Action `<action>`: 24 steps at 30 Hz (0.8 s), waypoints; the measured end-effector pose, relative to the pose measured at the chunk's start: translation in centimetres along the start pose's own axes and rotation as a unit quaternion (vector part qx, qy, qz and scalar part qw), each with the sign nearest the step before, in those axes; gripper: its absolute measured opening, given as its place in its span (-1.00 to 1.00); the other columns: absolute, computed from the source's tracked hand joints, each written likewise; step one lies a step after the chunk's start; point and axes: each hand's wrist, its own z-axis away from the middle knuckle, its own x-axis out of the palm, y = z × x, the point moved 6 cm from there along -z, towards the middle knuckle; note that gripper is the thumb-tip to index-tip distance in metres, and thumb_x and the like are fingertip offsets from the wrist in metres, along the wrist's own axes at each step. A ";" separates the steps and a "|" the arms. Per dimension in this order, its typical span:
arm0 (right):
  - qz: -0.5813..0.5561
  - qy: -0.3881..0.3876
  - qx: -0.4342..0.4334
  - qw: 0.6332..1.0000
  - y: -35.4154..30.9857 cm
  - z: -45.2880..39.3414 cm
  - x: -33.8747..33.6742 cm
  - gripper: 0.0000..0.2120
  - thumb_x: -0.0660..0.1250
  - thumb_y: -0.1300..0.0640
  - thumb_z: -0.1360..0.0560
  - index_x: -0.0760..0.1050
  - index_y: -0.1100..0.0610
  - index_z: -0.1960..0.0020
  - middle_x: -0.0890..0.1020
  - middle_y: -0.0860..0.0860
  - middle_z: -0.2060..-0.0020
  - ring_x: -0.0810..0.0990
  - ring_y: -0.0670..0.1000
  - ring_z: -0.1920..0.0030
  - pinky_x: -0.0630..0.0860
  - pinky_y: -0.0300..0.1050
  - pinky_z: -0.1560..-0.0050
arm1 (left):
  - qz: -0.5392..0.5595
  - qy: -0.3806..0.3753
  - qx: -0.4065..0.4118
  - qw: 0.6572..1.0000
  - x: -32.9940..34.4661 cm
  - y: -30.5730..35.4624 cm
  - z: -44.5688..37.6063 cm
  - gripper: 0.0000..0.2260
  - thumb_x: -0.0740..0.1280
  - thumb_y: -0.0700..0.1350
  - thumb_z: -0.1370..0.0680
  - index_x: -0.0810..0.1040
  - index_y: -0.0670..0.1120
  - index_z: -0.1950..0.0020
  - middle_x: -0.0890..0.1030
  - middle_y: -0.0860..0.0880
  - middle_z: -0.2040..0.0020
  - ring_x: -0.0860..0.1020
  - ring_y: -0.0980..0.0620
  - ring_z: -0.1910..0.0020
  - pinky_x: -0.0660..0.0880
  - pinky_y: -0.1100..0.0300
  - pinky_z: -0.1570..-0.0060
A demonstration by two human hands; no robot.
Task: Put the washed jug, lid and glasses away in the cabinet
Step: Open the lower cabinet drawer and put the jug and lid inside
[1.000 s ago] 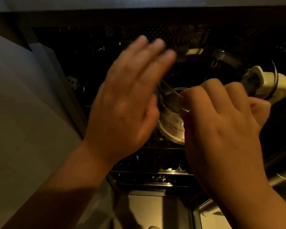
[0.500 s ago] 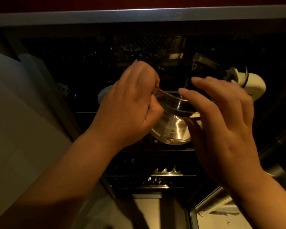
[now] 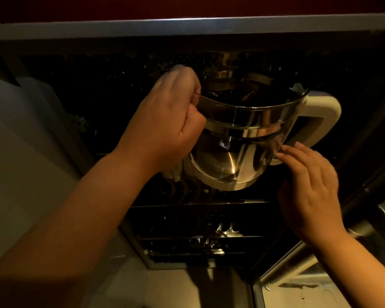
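From the head camera, you are looking down in dim, warm light into a dark open cabinet (image 3: 80, 90) with a pale strip running along its far edge. Your left hand (image 3: 165, 121) is clenched around the left side of the jug's rim, fingers curled over the lip and the thumb pressed against the outer wall, so it grips the jug (image 3: 242, 138) and carries it. The jug is clear, with shiny reflective bands around its middle and a pale ring at its base; it is tilted, its open mouth turned up and away from you and its base toward you. Its cream-coloured handle (image 3: 320, 112) juts out to the right. Your right hand (image 3: 311, 187) is released, fingers relaxed and slightly spread, with the fingertips (image 3: 285, 153) touching or just beside the lower right wall of the jug, under the handle; you cannot tell from this view whether they actually press on it. The jug hangs in front of the cabinet's dark interior, above metal racks (image 3: 200, 238) that show faint glints nearer to you. Inside the jug's mouth some dark shapes and a curved metallic band appear, too dim to identify. A pale surface lies at the left, and a lighter panel (image 3: 298, 292) shows at the near right corner.
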 end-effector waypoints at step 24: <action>0.128 0.021 -0.079 0.988 2.7 -2.9 1.0 -0.88 0.22 0.26 -0.53 0.50 0.12 -0.01 0.65 0.06 0.05 0.42 0.11 -0.19 0.08 0.07 -0.28 | 0.037 0.184 0.162 0.969 0.4 3.7 0.7 -0.57 0.23 0.20 -0.40 0.35 -0.15 0.42 0.27 0.01 0.37 0.26 0.10 0.34 0.24 0.23 0.20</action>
